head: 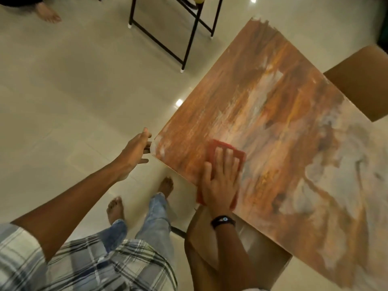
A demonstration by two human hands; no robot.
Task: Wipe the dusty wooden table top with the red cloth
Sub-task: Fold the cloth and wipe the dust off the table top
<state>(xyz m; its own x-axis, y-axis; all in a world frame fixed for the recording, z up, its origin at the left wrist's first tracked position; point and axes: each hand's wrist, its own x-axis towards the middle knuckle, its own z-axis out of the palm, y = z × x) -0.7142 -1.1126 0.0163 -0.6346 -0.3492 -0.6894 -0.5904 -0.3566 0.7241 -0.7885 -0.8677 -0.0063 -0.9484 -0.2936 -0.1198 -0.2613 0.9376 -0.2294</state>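
I read: cloth (pixel 224 143) red. Table top (pixel 273 122) orange-brown wood grain, pale grey-white dust smears. Floor (pixel 73 91) cream tile. Shirt (pixel 94 265) grey-white-black plaid. Jeans (pixel 155 223) faded light blue. Wristband (pixel 222 221) black. Chair seat (pixel 361 80) tan-brown. Far frame (pixel 191 38) black, white feet.

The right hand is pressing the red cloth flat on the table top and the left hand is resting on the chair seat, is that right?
Not quite: the head view shows the left hand at the corner of the table top, not on the chair seat. The right hand does press the red cloth flat.
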